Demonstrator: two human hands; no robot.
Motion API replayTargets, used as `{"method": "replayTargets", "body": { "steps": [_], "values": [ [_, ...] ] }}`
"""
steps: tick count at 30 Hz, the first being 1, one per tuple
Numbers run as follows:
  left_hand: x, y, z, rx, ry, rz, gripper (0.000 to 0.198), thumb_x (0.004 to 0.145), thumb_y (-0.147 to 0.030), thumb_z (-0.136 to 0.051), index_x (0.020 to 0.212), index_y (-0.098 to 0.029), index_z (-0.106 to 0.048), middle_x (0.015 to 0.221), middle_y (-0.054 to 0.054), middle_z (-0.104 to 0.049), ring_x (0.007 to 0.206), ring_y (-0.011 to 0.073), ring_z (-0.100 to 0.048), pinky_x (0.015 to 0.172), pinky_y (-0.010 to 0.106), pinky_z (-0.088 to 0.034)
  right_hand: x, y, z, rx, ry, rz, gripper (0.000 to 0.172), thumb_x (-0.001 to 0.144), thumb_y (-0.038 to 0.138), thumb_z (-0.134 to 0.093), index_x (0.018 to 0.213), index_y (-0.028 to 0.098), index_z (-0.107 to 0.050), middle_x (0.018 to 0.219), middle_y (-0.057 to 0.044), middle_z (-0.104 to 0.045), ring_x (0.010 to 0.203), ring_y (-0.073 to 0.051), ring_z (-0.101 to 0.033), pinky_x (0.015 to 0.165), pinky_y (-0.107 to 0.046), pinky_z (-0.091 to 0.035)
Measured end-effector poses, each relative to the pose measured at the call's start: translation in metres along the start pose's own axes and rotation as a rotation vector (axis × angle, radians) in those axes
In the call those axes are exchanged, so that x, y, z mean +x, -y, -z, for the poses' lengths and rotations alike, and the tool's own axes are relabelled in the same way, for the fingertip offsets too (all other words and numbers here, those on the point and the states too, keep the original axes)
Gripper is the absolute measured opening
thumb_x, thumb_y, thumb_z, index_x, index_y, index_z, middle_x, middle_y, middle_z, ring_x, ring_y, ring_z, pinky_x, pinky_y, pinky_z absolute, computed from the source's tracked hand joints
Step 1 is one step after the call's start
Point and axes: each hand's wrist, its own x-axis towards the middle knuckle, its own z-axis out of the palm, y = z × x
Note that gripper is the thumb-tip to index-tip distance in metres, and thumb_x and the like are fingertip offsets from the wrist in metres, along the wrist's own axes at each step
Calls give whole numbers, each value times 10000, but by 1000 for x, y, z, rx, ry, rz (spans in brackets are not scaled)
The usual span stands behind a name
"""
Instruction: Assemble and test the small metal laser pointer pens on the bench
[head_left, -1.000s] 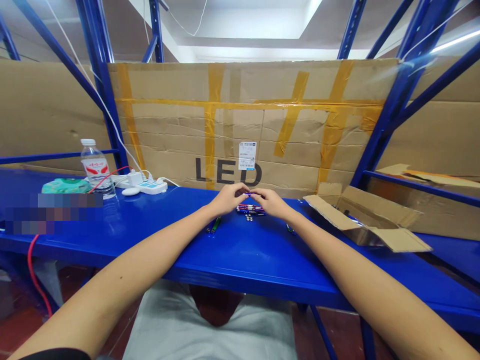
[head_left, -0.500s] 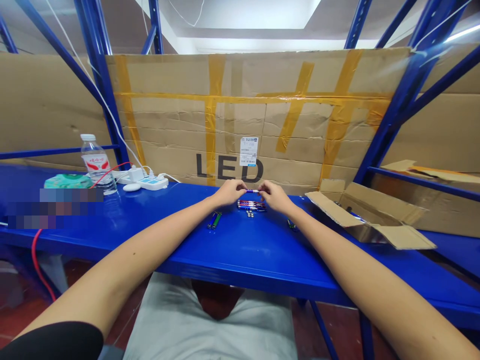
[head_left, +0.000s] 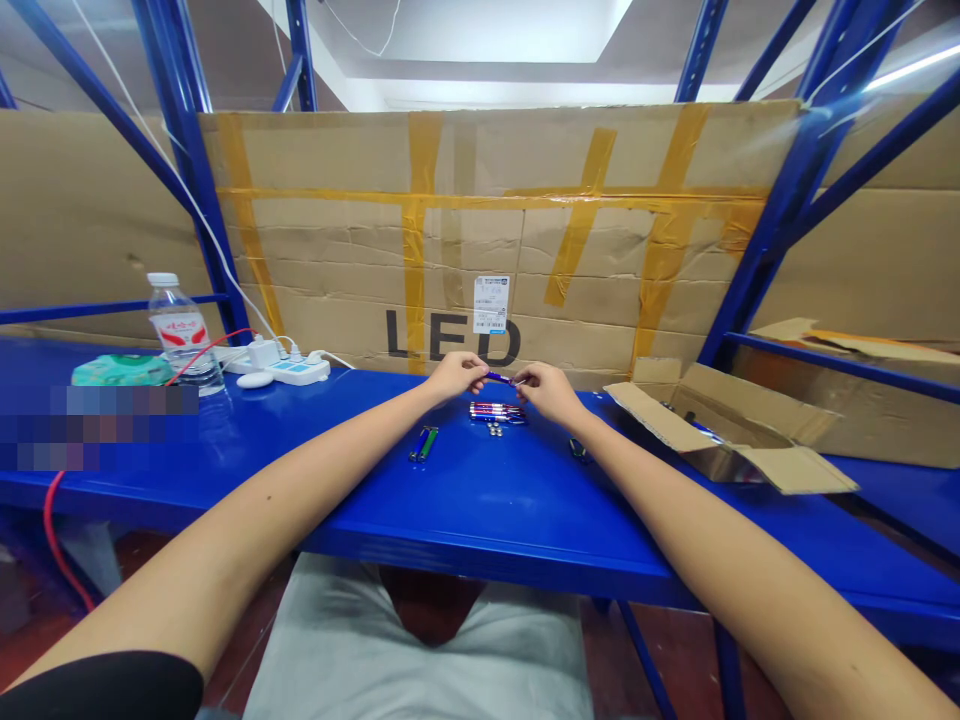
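My left hand pinches the left end of a slim purple-blue metal tube, held above the table. At its other end, the fingers of my right hand are closed on it. The tube slants, left end a little higher. Just below lies a bundle of similar shiny red, blue and silver tubes. Several small silver button cells sit in front of the bundle. To the left rest a blue and a green tube, side by side. A small dark item is partly behind my right forearm.
An open cardboard box with metal pieces stands on the blue table at right. A water bottle, a green packet and a white power strip are at left. A large cardboard sheet backs the table.
The tube has gone from nearly level to slanted, its left end higher. My left hand has risen slightly. The whole view has shifted a little, and both hands still hold the tube.
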Motion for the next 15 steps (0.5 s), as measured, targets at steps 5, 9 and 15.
{"method": "replayTargets", "body": {
  "steps": [5, 9, 15],
  "values": [
    [5, 2, 4, 29, 69, 12, 160, 759, -164, -746, 841, -85, -633, 620, 35, -643, 542, 117, -602, 624, 326, -508, 2, -4, 2, -210, -18, 95, 125, 800, 126, -593, 834, 145, -711, 799, -68, -719, 764, -174, -636, 748, -283, -465],
    [7, 12, 6, 286, 47, -32, 64, 763, -140, -695, 800, -104, -658, 631, 48, -652, 586, 146, -609, 630, 319, -495, 1, -12, -3, -335, 25, 106, 140, 861, 181, -562, 870, 157, -700, 871, -88, -725, 786, -187, -629, 730, -280, -442],
    [3, 24, 5, 551, -13, -53, 42, 720, -166, -677, 729, -146, -713, 824, 86, -724, 804, 208, -638, 771, 327, -469, -1, -16, -12, -425, 83, 82, 137, 879, 202, -550, 889, 175, -684, 901, -94, -727, 832, -207, -641, 740, -280, -432]
  ]
}}
